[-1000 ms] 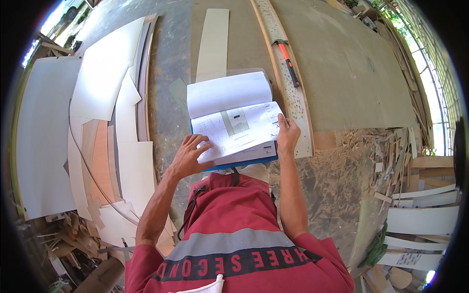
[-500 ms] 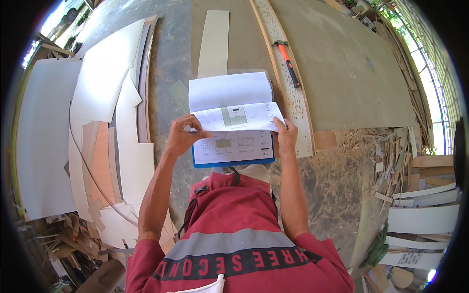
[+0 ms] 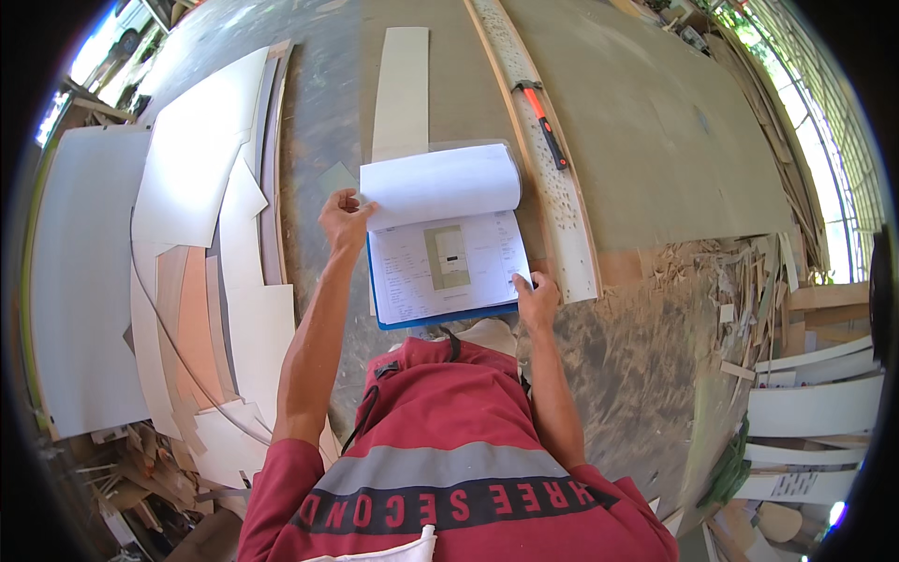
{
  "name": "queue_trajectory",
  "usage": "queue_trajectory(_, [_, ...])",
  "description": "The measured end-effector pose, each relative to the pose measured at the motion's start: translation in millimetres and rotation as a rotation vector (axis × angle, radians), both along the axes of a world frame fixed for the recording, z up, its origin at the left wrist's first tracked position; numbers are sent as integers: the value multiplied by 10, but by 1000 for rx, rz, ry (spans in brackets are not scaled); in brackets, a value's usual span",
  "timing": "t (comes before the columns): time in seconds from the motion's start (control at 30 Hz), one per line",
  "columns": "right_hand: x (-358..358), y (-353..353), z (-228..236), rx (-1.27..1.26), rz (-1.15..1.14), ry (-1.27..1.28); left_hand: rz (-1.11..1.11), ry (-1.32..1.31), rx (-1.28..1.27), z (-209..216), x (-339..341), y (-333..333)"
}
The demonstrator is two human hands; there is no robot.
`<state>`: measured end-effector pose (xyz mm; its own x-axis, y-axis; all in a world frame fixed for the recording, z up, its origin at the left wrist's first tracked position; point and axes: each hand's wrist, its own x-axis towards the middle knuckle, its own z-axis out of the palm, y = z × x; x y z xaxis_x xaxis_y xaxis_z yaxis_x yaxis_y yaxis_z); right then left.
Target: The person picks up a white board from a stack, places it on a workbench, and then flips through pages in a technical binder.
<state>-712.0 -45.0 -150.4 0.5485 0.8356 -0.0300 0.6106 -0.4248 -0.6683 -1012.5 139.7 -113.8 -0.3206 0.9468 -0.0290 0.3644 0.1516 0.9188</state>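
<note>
A blue folder of printed papers lies open on the dusty workbench in front of me. My left hand pinches the left edge of a white sheet that is flipped up and curled back over the top of the folder. My right hand presses on the lower right corner of the exposed page, which has a printed drawing in its middle. My red shirt fills the lower part of the view.
A long pale wood strip lies just beyond the folder. A drilled white rail runs along its right, with an orange-handled tool beside it. Thin wood panels are stacked at left; offcuts and shavings lie at right.
My left hand has lifted the top sheet and turned it back over the folder's top. The page beneath now shows. My right hand slid down to the lower right corner.
</note>
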Motion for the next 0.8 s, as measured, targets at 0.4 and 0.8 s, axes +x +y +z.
queue_trajectory(0.4, [-99, -58, 57, 193, -30, -224, 10, -153, -19, -120, -6, 40])
queue_trajectory(0.8, [-18, 182, 244, 289, -272, 546, -460, 267, 392, 256, -52, -543])
